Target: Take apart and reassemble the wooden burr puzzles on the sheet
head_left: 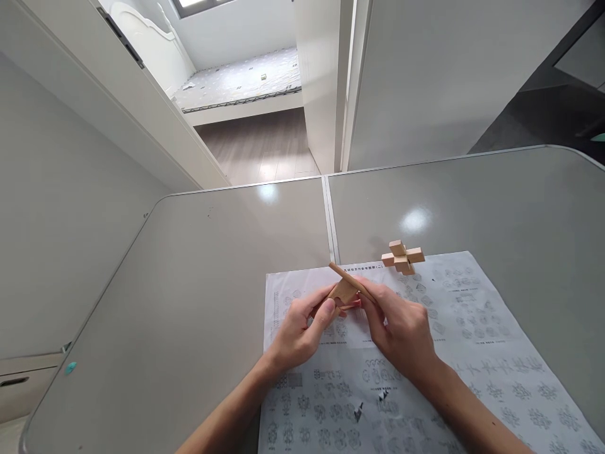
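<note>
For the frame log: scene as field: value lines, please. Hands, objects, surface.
left hand: fingers on the wood block
right hand: fingers on the near end of the wood stick
block and stick: between the hands; cannot tell if joined
wood cross: apart from the hands, at the sheet's far edge
sheet: printed with diagrams, under the hands
table: grey, under the sheet
background: bed beyond a doorway

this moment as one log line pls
left hand: holding wooden pieces; right hand: holding wooden pieces; wooden cross: at far edge of printed sheet; printed sheet: on table
</note>
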`<state>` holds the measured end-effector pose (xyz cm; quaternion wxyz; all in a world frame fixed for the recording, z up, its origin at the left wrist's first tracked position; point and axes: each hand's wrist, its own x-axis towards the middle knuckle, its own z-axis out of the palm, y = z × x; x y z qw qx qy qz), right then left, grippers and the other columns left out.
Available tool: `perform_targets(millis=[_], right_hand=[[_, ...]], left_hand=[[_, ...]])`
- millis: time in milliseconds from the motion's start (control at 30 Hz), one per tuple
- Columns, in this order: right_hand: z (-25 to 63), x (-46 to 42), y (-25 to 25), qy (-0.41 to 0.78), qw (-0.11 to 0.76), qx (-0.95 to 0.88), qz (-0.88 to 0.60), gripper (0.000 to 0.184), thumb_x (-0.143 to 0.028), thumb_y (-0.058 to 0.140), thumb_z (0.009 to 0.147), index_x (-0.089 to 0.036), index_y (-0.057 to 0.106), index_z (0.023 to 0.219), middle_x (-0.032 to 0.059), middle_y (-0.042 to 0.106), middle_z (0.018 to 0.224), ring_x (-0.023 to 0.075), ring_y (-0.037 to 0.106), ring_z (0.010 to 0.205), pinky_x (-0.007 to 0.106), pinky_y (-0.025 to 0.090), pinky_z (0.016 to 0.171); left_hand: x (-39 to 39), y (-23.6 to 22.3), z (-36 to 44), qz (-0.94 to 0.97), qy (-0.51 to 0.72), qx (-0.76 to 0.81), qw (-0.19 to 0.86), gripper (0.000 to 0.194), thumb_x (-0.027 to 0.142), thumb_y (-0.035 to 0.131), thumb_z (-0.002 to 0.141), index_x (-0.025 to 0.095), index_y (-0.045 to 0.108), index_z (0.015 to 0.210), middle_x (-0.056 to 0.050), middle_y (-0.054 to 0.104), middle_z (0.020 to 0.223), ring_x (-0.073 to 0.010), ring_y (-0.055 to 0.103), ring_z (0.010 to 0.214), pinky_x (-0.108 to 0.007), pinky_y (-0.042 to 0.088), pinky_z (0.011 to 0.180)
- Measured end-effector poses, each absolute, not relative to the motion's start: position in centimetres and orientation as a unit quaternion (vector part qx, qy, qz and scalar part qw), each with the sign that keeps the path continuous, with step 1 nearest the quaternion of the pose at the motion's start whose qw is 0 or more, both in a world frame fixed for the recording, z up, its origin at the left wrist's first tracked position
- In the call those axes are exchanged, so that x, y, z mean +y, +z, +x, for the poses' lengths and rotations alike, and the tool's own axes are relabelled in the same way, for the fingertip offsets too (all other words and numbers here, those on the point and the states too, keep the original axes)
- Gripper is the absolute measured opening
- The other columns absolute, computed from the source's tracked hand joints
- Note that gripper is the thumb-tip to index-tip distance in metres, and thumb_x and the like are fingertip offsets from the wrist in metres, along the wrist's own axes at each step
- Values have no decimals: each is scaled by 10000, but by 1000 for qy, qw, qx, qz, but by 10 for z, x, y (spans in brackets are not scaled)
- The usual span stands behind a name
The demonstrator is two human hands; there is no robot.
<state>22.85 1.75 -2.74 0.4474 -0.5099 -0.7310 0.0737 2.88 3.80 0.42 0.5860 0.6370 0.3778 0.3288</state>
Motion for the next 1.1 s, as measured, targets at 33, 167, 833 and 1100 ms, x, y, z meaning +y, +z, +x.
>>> perform_targets(millis=[33,167,833,1100], right_hand=[[229,18,-27,87,450,-731,-506,297,-105,560,1070,-153,676,1339,30,816,916,77,603,517,211,454,530],[230,18,-28,116,454,-730,-498,339,-76,542,1066,-181,663,1365,35,816,974,85,654,569,206,466,548],[219,14,-30,1,418,-712,-564,261,-181,545,1100,-157,676,1324,16,815,857,78,633,499,223,390,482],[223,16,-30,45,430,-713,-552,287,-149,538,1088,-193,680,1333,-15,777,787,78,618,491,214,410,494]], left_hand=[[38,4,28,642,326,379,582,440,366,438,1123,211,621,1491,-99,790,1243,-259,759,1080,-373,602,957],[38,6,28,650,319,382,574,443,364,435,1122,196,630,1482,-96,797,1192,-248,749,1035,-362,605,925],[34,2,37,634,356,379,573,451,348,434,1123,213,574,1530,-105,769,1328,-282,744,1195,-402,621,989],[35,3,35,618,356,374,593,438,336,428,1129,236,583,1527,-86,766,1344,-275,749,1190,-384,622,966]])
